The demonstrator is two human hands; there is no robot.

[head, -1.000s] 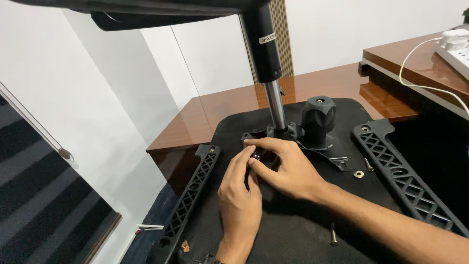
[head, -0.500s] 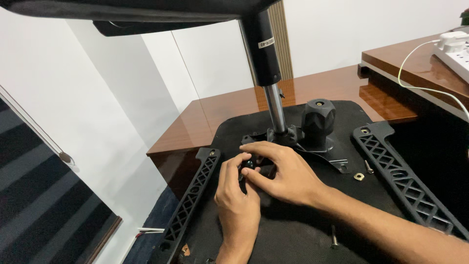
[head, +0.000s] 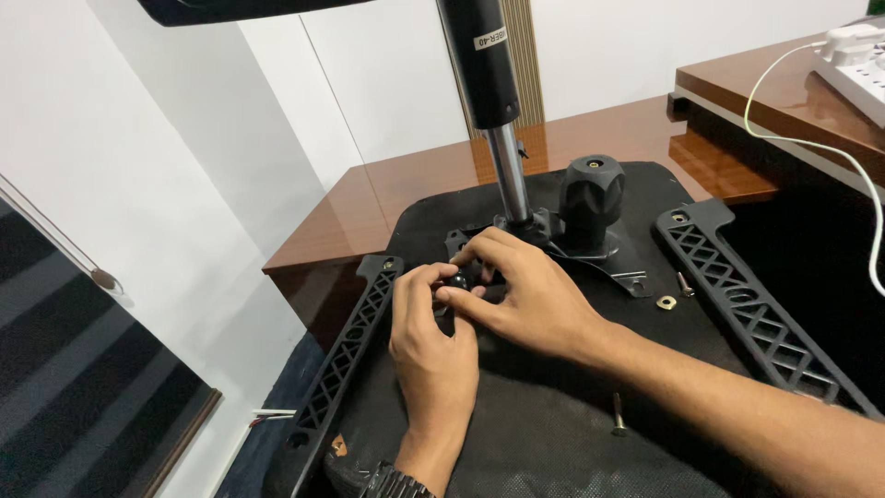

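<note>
While both hands have drawn closer together, the left hand (head: pixel 433 346) and right hand (head: pixel 530 295) now pinch a small black knob (head: pixel 456 281) on the upturned black chair seat's (head: pixel 544 433) mounting plate beside the chrome gas-lift column (head: pixel 509 175).

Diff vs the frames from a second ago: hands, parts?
Barely any. Both hands stay at the small black part on the chair mechanism; the left hand shifted slightly, the right hand still pinches it. The loose screw, washer and armrest brackets have not moved.
</note>
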